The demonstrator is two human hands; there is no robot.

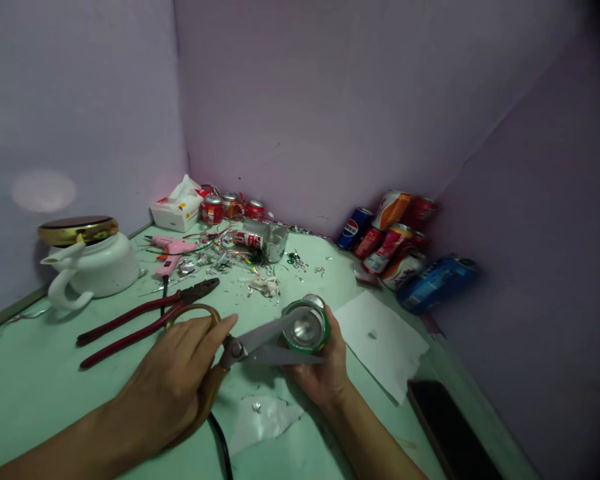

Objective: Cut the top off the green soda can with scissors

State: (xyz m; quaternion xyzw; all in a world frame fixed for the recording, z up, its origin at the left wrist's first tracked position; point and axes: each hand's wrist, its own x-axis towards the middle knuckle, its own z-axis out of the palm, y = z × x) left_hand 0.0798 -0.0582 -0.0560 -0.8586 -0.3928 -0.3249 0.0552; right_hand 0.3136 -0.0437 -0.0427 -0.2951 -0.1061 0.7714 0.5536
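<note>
My left hand (173, 373) is closed through the brown handles of large scissors (237, 349), with the index finger stretched along the pivot. The blades are spread apart; the upper one lies across the rim of a green-edged aluminium can (307, 330), the lower one passes beneath it. My right hand (327, 373) grips this can from the right and below, its round metal end facing me. Part of the can is hidden by the blade and my fingers. Beneath the scissors, a torn clear plastic piece (265, 420) lies on the table.
Red-handled pliers (150, 313), a white teapot (105, 263) and a pink glue gun (173, 250) are on the left. Metal scraps (225, 263), a tissue box (177, 210) and small cans lie behind. Drink cans (390, 247), white paper (385, 347) and a dark phone-like slab (450, 427) occupy the right.
</note>
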